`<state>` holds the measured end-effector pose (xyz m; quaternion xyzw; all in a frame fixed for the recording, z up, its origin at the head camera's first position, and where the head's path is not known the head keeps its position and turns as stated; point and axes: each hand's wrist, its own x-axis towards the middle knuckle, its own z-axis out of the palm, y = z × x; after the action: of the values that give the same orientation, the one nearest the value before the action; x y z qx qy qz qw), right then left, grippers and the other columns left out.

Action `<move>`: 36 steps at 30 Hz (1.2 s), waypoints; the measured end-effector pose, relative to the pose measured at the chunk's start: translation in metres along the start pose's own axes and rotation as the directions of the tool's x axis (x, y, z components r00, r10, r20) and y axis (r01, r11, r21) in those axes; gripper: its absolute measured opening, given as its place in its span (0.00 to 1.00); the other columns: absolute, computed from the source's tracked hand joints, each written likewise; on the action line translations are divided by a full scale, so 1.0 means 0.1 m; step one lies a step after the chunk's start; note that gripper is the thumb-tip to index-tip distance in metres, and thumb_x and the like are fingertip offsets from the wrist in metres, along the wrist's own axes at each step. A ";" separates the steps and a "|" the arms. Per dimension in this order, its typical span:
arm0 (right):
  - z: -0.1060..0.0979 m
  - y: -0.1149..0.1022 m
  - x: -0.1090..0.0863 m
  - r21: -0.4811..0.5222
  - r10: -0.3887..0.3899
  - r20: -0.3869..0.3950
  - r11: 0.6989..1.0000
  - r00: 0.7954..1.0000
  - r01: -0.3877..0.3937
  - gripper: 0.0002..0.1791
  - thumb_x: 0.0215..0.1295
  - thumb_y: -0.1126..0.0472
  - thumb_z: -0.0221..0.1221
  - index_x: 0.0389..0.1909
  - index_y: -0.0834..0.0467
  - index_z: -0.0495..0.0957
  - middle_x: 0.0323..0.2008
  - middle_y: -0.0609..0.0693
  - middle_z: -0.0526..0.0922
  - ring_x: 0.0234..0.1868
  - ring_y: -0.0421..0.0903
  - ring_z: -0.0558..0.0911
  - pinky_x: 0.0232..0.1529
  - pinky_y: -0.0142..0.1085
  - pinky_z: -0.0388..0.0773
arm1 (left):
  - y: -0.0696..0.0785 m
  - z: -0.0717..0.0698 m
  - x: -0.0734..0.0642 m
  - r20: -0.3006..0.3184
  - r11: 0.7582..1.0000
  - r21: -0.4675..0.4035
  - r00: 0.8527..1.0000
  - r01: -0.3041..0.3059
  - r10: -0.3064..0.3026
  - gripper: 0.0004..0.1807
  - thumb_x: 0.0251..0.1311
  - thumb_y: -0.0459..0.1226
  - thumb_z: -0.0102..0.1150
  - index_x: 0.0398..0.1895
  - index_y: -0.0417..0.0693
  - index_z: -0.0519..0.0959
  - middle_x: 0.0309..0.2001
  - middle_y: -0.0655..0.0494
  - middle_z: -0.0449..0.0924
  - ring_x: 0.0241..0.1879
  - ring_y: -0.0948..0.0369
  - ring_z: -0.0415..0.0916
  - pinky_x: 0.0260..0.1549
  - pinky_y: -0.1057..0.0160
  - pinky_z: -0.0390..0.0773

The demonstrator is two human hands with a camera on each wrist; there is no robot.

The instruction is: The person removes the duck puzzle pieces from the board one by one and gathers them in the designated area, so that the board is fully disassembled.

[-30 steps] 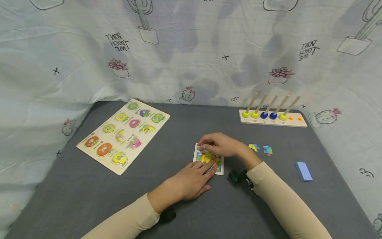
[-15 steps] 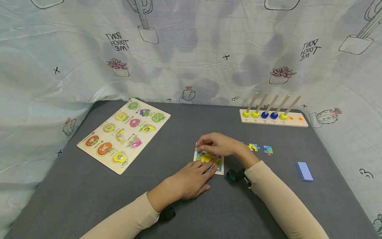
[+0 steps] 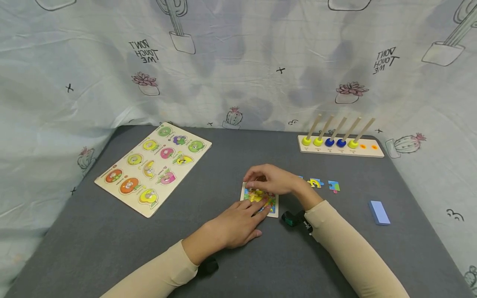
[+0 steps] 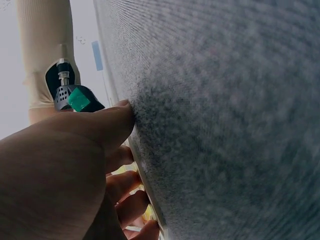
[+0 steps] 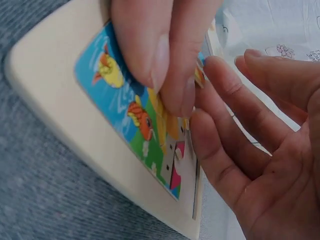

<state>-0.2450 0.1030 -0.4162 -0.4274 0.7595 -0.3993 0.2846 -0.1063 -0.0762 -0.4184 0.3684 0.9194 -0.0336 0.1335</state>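
Note:
A small wooden jigsaw puzzle (image 3: 275, 215) with a bright cartoon picture lies mid-table. My left hand (image 3: 238, 224) rests on its near part, fingers stretched over the picture; in the right wrist view two left fingertips (image 5: 161, 70) press on it. Over the far left corner, my right hand (image 3: 275, 180) has curled fingers and thumb. In the right wrist view they are at the tilted edge of a puzzle piece (image 5: 199, 76), most of which is hidden. A pale bare area shows in the puzzle's tray (image 5: 186, 192).
Loose puzzle pieces (image 3: 316, 183) lie right of my right hand, one partly behind the wrist. A fruit puzzle board (image 3: 150, 213) is at left. At the back right stands a peg board (image 3: 335, 151) with rings. A blue block (image 3: 379, 213) lies at far right.
My right hand has shifted slightly left over the puzzle's far corner, and more of a loose piece beside the wrist shows. The left hand has stayed in place on the puzzle.

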 end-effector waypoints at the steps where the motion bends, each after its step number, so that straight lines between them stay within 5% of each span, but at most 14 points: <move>1: 0.00 0.00 0.00 0.000 0.000 0.000 1.000 1.000 0.000 0.14 0.79 0.62 0.55 0.59 0.61 0.78 0.52 0.53 0.86 0.52 0.47 0.85 0.55 0.41 0.80 | 0.00 0.00 0.00 0.001 1.000 0.000 1.000 0.002 -0.002 0.36 0.78 0.57 0.42 0.84 0.58 0.52 0.83 0.59 0.47 0.75 0.56 0.57 0.72 0.52 0.63; 21: 0.07 -0.06 0.01 -0.087 -0.012 0.039 0.996 0.999 0.015 0.13 0.75 0.67 0.57 0.56 0.60 0.81 0.47 0.52 0.84 0.43 0.44 0.86 0.48 0.39 0.82 | -0.02 0.02 -0.03 -0.044 1.000 0.010 0.999 -0.022 0.023 0.36 0.78 0.57 0.44 0.83 0.57 0.54 0.82 0.58 0.52 0.73 0.55 0.59 0.71 0.52 0.64; 36: 0.03 0.00 -0.06 -0.115 -0.013 -0.060 0.993 0.998 0.006 0.12 0.77 0.63 0.57 0.56 0.56 0.82 0.50 0.50 0.85 0.42 0.45 0.86 0.45 0.40 0.82 | -0.03 0.04 -0.02 -0.017 1.000 0.004 1.000 -0.007 0.007 0.36 0.78 0.58 0.42 0.84 0.58 0.52 0.83 0.59 0.49 0.75 0.55 0.58 0.71 0.53 0.64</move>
<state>-0.2401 0.1078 -0.4173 -0.4342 0.7876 -0.3692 0.2343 -0.1061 -0.0806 -0.4220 0.3722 0.9191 -0.0315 0.1250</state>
